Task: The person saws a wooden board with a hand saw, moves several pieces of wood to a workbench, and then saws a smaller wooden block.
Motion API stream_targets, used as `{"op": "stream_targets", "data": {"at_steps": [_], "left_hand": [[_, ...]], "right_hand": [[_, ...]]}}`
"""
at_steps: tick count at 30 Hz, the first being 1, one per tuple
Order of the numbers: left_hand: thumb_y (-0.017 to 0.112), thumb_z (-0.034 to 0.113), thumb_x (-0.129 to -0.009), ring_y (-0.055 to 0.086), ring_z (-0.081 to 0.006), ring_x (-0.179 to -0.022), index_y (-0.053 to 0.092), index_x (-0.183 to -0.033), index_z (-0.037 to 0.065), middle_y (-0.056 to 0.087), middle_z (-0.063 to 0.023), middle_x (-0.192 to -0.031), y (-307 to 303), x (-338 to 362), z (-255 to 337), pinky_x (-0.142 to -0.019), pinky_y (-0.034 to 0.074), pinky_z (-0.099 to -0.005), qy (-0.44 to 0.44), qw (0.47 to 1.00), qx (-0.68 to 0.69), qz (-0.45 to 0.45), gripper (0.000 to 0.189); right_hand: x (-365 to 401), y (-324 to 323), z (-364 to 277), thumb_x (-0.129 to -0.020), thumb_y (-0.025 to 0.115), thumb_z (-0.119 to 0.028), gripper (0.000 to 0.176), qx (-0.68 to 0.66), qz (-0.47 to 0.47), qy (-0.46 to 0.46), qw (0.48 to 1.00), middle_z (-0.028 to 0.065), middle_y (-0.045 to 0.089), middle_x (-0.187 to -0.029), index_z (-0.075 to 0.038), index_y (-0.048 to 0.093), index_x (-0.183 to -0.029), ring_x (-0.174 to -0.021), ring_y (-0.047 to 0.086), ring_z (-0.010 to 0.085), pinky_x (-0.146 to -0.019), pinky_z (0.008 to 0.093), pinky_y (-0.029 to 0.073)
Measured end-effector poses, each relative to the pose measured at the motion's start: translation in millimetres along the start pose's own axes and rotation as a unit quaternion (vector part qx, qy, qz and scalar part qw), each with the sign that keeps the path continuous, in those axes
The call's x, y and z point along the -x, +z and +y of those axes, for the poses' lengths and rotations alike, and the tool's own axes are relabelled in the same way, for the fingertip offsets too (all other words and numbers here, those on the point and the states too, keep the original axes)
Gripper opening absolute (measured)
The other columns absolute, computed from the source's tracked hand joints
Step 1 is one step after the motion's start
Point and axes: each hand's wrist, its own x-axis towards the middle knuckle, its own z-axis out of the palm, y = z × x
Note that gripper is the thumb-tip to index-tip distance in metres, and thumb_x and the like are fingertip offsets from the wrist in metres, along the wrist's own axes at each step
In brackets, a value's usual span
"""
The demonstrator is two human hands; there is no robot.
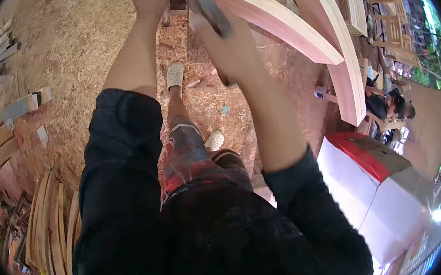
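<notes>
At the top edge is my left hand [149,0], with its fingers mostly cut off by the frame, beside a small reddish piece of wood. I cannot make out whether it grips anything. My right hand [228,45] is blurred and closed around a long, dark metal tool [208,7], whose exact kind does not show clearly. Just right of that hand, a curved, pale pinkish timber piece [272,16] sweeps down to the right. A second curved timber piece [343,65] lies beyond it, partly behind the first.
Wood shavings cover the ground [82,50] around my clogs [175,75]. Curved boards [52,225] are stacked at lower left. A white box [384,211] with a red-edged top stands at lower right. Wooden chairs [389,28] and a seated person [383,104] are farther right.
</notes>
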Motion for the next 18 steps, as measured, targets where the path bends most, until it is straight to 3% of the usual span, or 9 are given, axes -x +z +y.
{"op": "stream_targets", "data": {"at_steps": [4,6,8,11,12,13,14,15,18], "left_hand": [[0.069,0.017,-0.092,0.066,-0.0153,-0.07,0.073,-0.085,-0.002,0.071,-0.0066,-0.075,3,9,14,-0.065,0.051,-0.0324,-0.054,0.998,0.034,0.007,0.021],[0.07,0.017,-0.092,0.065,-0.0144,-0.068,0.073,-0.084,-0.002,0.071,-0.0063,-0.075,4,10,15,-0.062,0.05,-0.032,-0.087,0.992,0.091,0.006,0.021],[0.07,0.017,-0.091,0.064,-0.0136,-0.067,0.072,-0.082,-0.002,0.07,-0.0058,-0.074,7,15,12,-0.061,0.05,-0.0317,-0.068,0.997,0.037,0.028,0.022],[0.071,0.017,-0.09,0.063,-0.0128,-0.066,0.072,-0.082,-0.002,0.069,-0.0054,-0.072,1,-1,8,-0.061,0.05,-0.0315,-0.05,0.998,0.015,0.032,0.022],[0.071,0.017,-0.09,0.063,-0.0126,-0.066,0.072,-0.082,-0.003,0.069,-0.0053,-0.071,3,2,8,-0.061,0.05,-0.0315,-0.057,0.998,0.021,0.026,0.022],[0.071,0.017,-0.09,0.063,-0.0124,-0.066,0.072,-0.082,-0.003,0.069,-0.0052,-0.07,6,5,8,-0.061,0.05,-0.0315,-0.063,0.997,0.026,0.025,0.022],[0.07,0.018,-0.09,0.062,-0.0124,-0.064,0.072,-0.079,-0.002,0.068,-0.0043,-0.067,4,4,7,-0.06,0.049,-0.0317,-0.058,0.998,0.004,0.018,0.023],[0.07,0.018,-0.09,0.062,-0.0122,-0.064,0.072,-0.078,-0.002,0.068,-0.004,-0.067,1,0,9,-0.059,0.048,-0.0316,-0.035,0.999,-0.001,0.011,0.024],[0.069,0.017,-0.091,0.059,-0.0123,-0.06,0.068,-0.071,-0.002,0.065,-0.0031,-0.064,-1,-17,17,-0.056,0.046,-0.0315,0.009,0.999,-0.034,-0.001,0.027]], "right_hand": [[168,-47,35,-0.1,0.065,-0.019,0.047,0.03,-0.005,0.033,0.999,0.0167,0.069,-0.106,0.0,0.056,-0.142,-0.094,0.07,0.0262,-0.086,0.0361,0.054],[242,-76,35,-0.098,0.061,-0.014,0.051,0.019,-0.04,0.127,0.991,0.0207,0.07,-0.117,0.002,0.053,-0.146,-0.106,0.071,0.0292,-0.093,0.0397,0.054],[247,-79,38,-0.098,0.059,-0.011,0.051,0.018,-0.052,0.145,0.988,0.0235,0.069,-0.123,0.004,0.052,-0.147,-0.114,0.07,0.0303,-0.097,0.0413,0.054],[145,-31,73,-0.098,0.059,-0.009,0.047,0.001,-0.009,-0.043,0.999,0.0267,0.069,-0.126,0.004,0.055,-0.143,-0.113,0.071,0.0324,-0.097,0.0423,0.054],[89,-8,88,-0.099,0.062,-0.013,0.045,-0.017,-0.03,-0.052,0.998,0.0267,0.071,-0.122,0.006,0.058,-0.139,-0.115,0.071,0.0305,-0.096,0.0396,0.054],[37,26,88,-0.099,0.067,-0.019,0.042,-0.018,0.05,-0.039,0.998,0.0242,0.072,-0.112,0.006,0.061,-0.133,-0.11,0.071,0.0288,-0.091,0.0371,0.055],[-19,39,68,-0.097,0.07,-0.025,0.042,-0.073,0.015,-0.023,0.997,0.0229,0.072,-0.101,0.004,0.064,-0.126,-0.095,0.072,0.0314,-0.084,0.039,0.055],[-60,49,58,-0.097,0.072,-0.04,0.05,0.006,0.047,-0.047,0.998,0.0119,0.072,-0.092,0.003,0.067,-0.122,-0.088,0.066,0.0176,-0.08,0.036,0.053],[-73,42,33,-0.097,0.071,-0.04,0.049,-0.047,0.019,-0.053,0.997,0.0108,0.071,-0.09,0.002,0.068,-0.121,-0.087,0.067,0.0183,-0.08,0.0364,0.053]]}}
